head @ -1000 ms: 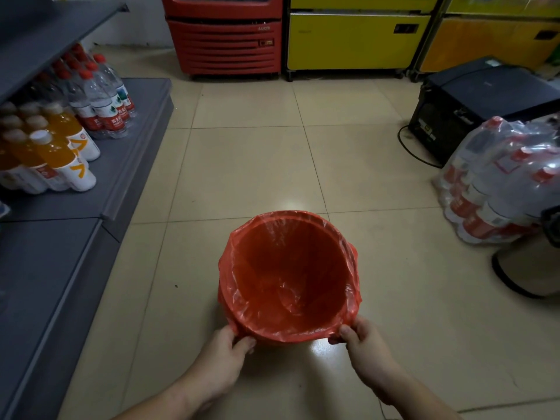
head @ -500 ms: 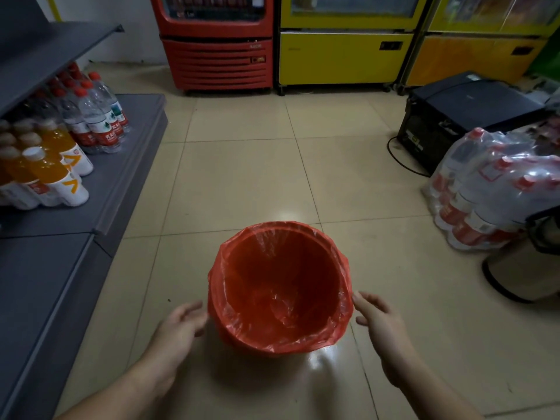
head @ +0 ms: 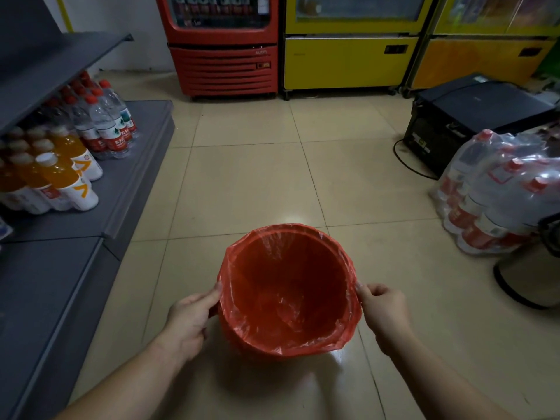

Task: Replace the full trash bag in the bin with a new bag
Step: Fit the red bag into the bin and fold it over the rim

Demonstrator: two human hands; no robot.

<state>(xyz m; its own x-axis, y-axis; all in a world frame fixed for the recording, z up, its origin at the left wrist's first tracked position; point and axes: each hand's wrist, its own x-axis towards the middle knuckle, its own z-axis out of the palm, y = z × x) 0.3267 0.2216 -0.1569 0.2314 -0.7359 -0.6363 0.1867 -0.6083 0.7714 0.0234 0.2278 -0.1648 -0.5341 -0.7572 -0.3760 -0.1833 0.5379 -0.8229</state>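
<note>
A round bin (head: 242,344) stands on the tiled floor just in front of me, lined with a thin red trash bag (head: 288,292) whose edge is folded down over the rim. The bag's inside looks empty. My left hand (head: 189,319) grips the bag's folded edge at the bin's left side. On the right side my right hand (head: 383,310) pinches the bag's edge at the rim. Most of the bin's wall is hidden by the bag.
Grey shelving (head: 130,183) with orange juice bottles (head: 65,180) and water bottles (head: 106,125) runs along the left. A wrapped pack of water bottles (head: 497,192), a black box (head: 472,113) and a metal bin (head: 533,277) crowd the right. Red and yellow coolers (head: 224,62) stand at the back.
Both hands left the bin's near edge, opened beside it, and now grip the bag's edge at the left and right sides of the rim.
</note>
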